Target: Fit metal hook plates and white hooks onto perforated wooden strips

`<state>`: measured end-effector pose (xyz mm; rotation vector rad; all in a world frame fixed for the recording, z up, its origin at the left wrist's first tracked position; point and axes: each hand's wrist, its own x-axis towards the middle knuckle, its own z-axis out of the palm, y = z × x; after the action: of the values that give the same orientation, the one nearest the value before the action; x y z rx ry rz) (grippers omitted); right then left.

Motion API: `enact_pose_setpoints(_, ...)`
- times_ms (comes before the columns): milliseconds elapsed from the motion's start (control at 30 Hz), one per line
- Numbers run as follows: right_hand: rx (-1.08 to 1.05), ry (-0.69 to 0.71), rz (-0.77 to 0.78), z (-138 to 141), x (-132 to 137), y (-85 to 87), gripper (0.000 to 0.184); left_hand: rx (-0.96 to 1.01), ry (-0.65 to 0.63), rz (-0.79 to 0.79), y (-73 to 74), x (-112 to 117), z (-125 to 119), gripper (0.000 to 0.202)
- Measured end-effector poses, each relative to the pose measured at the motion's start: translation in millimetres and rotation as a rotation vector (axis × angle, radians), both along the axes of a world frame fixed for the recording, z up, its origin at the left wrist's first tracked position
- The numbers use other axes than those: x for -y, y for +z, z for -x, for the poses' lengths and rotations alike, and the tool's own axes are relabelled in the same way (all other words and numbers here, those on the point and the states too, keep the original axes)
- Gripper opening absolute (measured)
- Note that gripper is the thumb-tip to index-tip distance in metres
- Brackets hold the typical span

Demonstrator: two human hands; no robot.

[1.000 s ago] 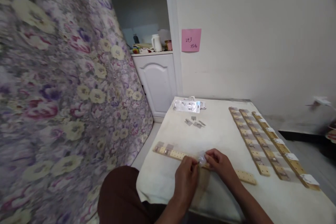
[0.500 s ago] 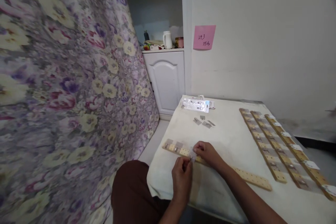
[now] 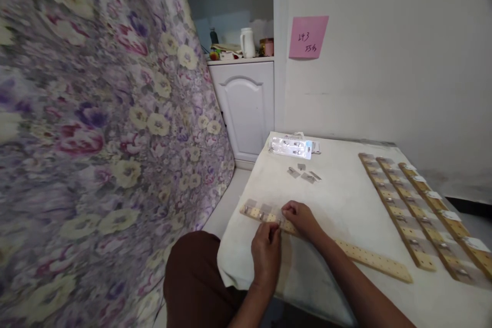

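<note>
A long light-wood strip with holes (image 3: 376, 260) lies slantwise on the table under my hands. Two clear square adhesive hooks with small metal parts sit at its left end, the outer adhesive hook (image 3: 250, 206) and a second one beside it. My left hand (image 3: 266, 251) pinches the near side of another clear adhesive hook (image 3: 279, 217), at the strip. From the far right side, my right hand (image 3: 302, 218) grips the same hook's edge between thumb and fingertips. My fingers partly hide it, and my right forearm covers the strip's middle.
Several loose adhesive hooks (image 3: 307, 178) lie beyond my hands. Clear packaging (image 3: 290, 147) rests at the table's back left. Three wooden strips fitted with clear pieces lie at right, the nearest being a wooden strip (image 3: 397, 215). A floral curtain (image 3: 115, 138) hangs at left.
The view has shifted slightly. The clear adhesive hook has come down against the wooden strip, beside the other two, with both hands still at it.
</note>
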<state>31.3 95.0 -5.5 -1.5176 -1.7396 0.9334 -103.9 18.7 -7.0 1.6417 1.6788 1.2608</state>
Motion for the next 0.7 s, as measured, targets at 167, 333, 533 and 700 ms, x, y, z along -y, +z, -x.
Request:
enact_pose_setpoints(167, 0.015, -0.013, 0.011, -0.9, 0.0, -1.7, 0.017, -0.034, 0.015, 0.012, -2.4, -2.7, 0.6, 0.011)
enact_pose_setpoints(333, 0.034, -0.023, 0.019, -0.9, 0.1, -1.4, 0.014, -0.062, 0.007, 0.013, -1.9, -3.9, 0.3, 0.013)
enact_pose_setpoints(533, 0.065, -0.033, 0.032, -1.2, 0.6, -0.9, 0.013, -0.081, 0.000, 0.017, -2.6, -5.7, 1.2, 0.011)
enact_pose_setpoints(700, 0.082, -0.046, 0.030, -1.3, 2.1, -0.5, 0.015, -0.080, -0.007, 0.008, -3.6, -6.3, 1.7, 0.012)
